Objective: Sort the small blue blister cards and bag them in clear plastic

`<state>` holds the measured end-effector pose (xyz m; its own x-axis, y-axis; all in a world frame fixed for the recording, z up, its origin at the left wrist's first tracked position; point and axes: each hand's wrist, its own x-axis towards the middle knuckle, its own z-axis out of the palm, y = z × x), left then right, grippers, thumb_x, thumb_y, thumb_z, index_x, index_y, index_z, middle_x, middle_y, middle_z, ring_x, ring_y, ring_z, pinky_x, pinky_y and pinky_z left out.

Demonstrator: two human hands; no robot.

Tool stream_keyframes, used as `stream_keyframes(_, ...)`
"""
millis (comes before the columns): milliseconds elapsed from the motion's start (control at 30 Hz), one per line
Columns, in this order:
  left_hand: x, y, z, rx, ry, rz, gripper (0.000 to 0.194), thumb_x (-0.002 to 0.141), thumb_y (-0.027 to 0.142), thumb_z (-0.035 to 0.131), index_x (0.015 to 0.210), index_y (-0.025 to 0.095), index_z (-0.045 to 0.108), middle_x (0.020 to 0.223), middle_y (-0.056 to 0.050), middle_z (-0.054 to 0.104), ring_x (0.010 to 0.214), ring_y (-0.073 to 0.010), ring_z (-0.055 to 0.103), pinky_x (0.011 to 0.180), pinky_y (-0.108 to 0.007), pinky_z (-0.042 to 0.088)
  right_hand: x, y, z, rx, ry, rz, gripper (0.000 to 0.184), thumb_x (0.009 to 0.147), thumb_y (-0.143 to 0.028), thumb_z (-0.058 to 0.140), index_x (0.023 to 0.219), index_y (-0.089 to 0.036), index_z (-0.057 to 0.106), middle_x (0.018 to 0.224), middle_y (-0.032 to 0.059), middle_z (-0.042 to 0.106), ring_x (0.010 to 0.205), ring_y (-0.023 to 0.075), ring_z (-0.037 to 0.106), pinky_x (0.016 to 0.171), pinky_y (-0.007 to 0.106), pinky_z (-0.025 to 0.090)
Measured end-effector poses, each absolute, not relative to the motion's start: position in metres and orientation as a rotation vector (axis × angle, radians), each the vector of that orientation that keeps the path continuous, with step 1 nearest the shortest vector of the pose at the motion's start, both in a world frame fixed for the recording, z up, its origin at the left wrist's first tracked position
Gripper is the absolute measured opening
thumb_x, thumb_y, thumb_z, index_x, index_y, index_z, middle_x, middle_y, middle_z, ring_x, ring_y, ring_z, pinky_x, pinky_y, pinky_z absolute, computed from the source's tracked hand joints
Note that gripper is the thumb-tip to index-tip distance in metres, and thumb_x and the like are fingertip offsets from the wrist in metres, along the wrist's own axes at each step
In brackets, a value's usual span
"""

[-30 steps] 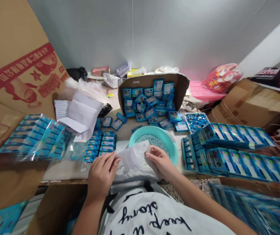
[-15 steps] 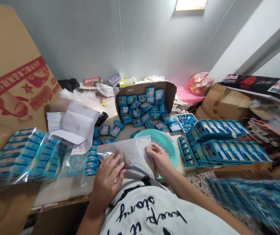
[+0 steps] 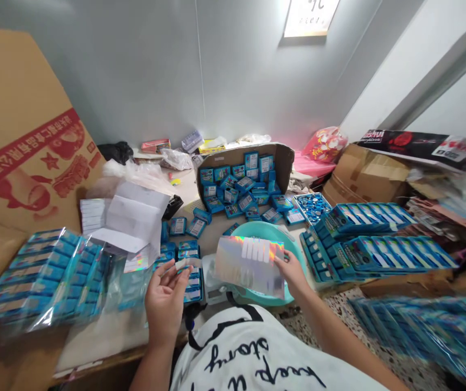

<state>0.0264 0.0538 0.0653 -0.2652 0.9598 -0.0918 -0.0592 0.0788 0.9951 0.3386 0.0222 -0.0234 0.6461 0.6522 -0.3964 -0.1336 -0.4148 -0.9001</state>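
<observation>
My right hand pinches the right edge of a shiny holographic sticker sheet and holds it up over the teal basin. My left hand is raised just left of the sheet, palm up, with a small white sticker pinched at its fingertips. Rows of small blue boxes lie on the table right behind the left hand. The basin's contents are hidden by the sheet.
An open cardboard box full of blue boxes lies on its side behind the basin. Wrapped blue packs are stacked at left, blue display trays at right. White folded paper sits left of centre. Large cartons flank both sides.
The sheet has been lifted off the table by my right hand. My left hand has come off it with a small sticker. The camera has tilted upward.
</observation>
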Motion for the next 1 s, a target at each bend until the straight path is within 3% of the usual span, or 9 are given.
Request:
stream_keyframes(100,0.018,0.063,0.061,0.871,1.376,1.375,0.055,0.068,0.032,0.086,0.114,0.018,0.058,0.096,-0.008,0.075,0.090,-0.0210,0.075,0.079,-0.027,0.060,0.341,0.014,-0.037,-1.941,-0.415,0.737,0.079,0.059,-0.037,0.069,0.130,-0.008,0.048,0.135,0.0261,0.051,0.129,0.0428,0.046,0.102,0.055,0.042)
stream_keyframes(167,0.012,0.066,0.058,0.834,1.343,1.347,0.058,0.068,0.033,0.086,0.116,0.018,0.058,0.095,-0.008,0.075,0.090,-0.0197,0.074,0.081,-0.025,0.059,0.332,0.010,-0.035,-1.975,-0.580,0.555,0.078,0.066,-0.038,0.067,0.135,-0.009,0.045,0.148,0.0239,0.037,0.142,0.0388,0.028,0.115,0.054,0.027)
stream_keyframes(200,0.008,0.068,0.056,0.821,1.333,1.327,0.060,0.067,0.033,0.086,0.118,0.018,0.057,0.095,-0.008,0.075,0.089,-0.0193,0.074,0.081,-0.025,0.058,0.324,0.010,-0.031,-1.951,-0.710,0.495,0.072,0.072,-0.040,0.064,0.135,-0.011,0.046,0.148,0.0222,0.038,0.143,0.0362,0.029,0.117,0.053,0.025)
stream_keyframes(367,-0.011,0.076,0.037,0.782,1.288,1.171,0.080,0.065,0.036,0.087,0.134,0.020,0.050,0.090,-0.005,0.075,0.083,-0.0176,0.074,0.077,-0.026,0.059,0.251,0.025,0.000,-1.533,-1.205,0.903,0.042,0.093,-0.045,0.051,0.128,-0.023,0.054,0.127,0.0134,0.061,0.118,0.0265,0.058,0.100,0.047,0.047)
stream_keyframes(500,-0.018,0.083,0.017,0.698,1.253,1.033,0.083,0.062,0.038,0.088,0.134,0.018,0.051,0.084,-0.003,0.074,0.068,-0.0136,0.072,0.071,-0.025,0.059,0.186,0.058,-0.003,-1.348,-1.181,1.291,0.059,0.082,-0.044,0.068,0.135,-0.027,0.050,0.131,0.0107,0.059,0.112,0.0233,0.061,0.090,0.039,0.052)
stream_keyframes(633,-0.019,0.097,-0.003,0.726,1.256,0.982,0.073,0.062,0.039,0.087,0.125,0.015,0.058,0.088,-0.005,0.075,0.063,-0.0120,0.070,0.066,-0.024,0.059,0.154,0.094,-0.027,-1.310,-1.041,1.469,0.033,0.074,-0.043,0.070,0.095,-0.019,0.068,0.077,0.0026,0.067,0.062,0.0154,0.060,0.060,0.030,0.050)
stream_keyframes(733,-0.018,0.120,-0.024,0.863,1.357,0.994,0.059,0.068,0.044,0.080,0.117,0.014,0.065,0.093,-0.009,0.076,0.063,-0.0137,0.070,0.064,-0.027,0.059,0.148,0.119,-0.043,-1.350,-1.000,1.433,0.020,0.073,-0.037,0.067,0.078,-0.018,0.068,0.063,0.0000,0.062,0.054,0.0127,0.054,0.055,0.027,0.046)
stream_keyframes(900,-0.012,0.175,-0.066,1.181,1.561,0.922,0.040,0.077,0.045,0.067,0.097,0.012,0.074,0.081,-0.010,0.075,0.066,-0.0209,0.070,0.063,-0.032,0.058,0.144,0.161,-0.080,-1.444,-0.886,1.401,0.022,0.072,-0.027,0.062,0.092,-0.018,0.066,0.058,-0.0025,0.058,0.050,0.0135,0.053,0.050,0.026,0.044)
stream_keyframes(1000,-0.006,0.200,-0.083,1.329,1.621,0.880,0.027,0.077,0.039,0.066,0.088,0.016,0.076,0.082,-0.009,0.074,0.077,-0.0246,0.071,0.076,-0.038,0.057,0.141,0.181,-0.108,-1.519,-0.813,1.356,0.030,0.074,-0.023,0.057,0.104,-0.019,0.063,0.057,-0.0045,0.055,0.051,0.0149,0.053,0.051,0.027,0.045)
